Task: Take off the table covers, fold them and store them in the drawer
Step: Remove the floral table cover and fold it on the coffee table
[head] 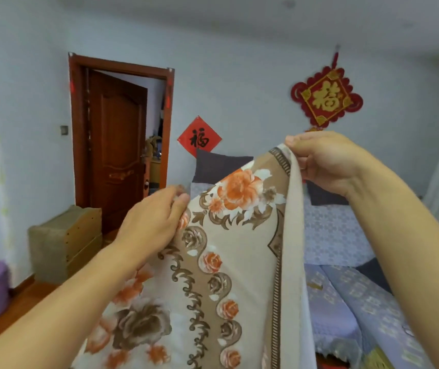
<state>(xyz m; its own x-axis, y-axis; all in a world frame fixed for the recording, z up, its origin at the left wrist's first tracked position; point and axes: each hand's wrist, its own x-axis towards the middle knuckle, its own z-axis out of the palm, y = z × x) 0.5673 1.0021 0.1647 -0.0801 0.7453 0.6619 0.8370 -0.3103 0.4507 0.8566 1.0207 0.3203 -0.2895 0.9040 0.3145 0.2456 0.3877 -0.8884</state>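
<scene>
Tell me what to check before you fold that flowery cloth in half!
1. Right hand pinches the top edge of the flowery cloth: ok.
2. Left hand pinches the other edge: ok.
3. Both edges held level: not ok, the right hand is higher.
4. Cloth lifted clear of the floor: cannot tell, its bottom runs out of the picture.
5. Cloth hanging flat: not ok, one side curls over and shows its plain back.
6. Drawer ready and open: cannot tell, none is in view.
</scene>
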